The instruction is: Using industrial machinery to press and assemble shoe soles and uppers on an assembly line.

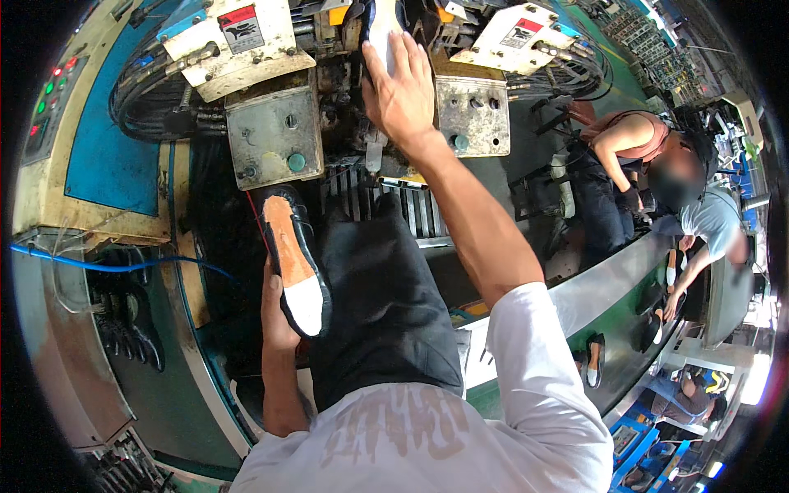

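My left hand [278,311] is closed round the side of a black shoe [294,251], holding it sole up beside my left thigh. The underside is tan towards the far end and white at the near end. My right hand [400,92] reaches forward into the machine [275,135] and lies on a second shoe [384,25], fingers stretched out over its pale underside. That shoe sits between the machine's two side blocks, and my hand covers its near end.
Control boxes with green buttons [297,162] flank my right hand. Hydraulic hoses [136,103] loop at left. Shoes [141,329] lie on a left-hand shelf. At right, a conveyor [567,353] carries more shoes [595,359], and co-workers [629,164] sit alongside it.
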A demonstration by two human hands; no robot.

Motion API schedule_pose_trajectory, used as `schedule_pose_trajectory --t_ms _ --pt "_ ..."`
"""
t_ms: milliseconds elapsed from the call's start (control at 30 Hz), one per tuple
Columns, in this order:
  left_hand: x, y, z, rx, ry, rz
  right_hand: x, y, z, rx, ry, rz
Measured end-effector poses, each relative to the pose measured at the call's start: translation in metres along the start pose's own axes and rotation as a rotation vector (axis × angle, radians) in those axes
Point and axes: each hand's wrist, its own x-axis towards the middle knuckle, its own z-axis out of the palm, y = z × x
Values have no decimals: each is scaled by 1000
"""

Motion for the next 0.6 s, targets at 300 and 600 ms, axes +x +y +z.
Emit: schedule_pose_trajectory --t_ms 300,600 --pt "26 -1 34 144 -74 -26 69 49 65 17 164 -20" --pt "55 -13 40 22 -198 -75 85 56 63 48 111 -7"
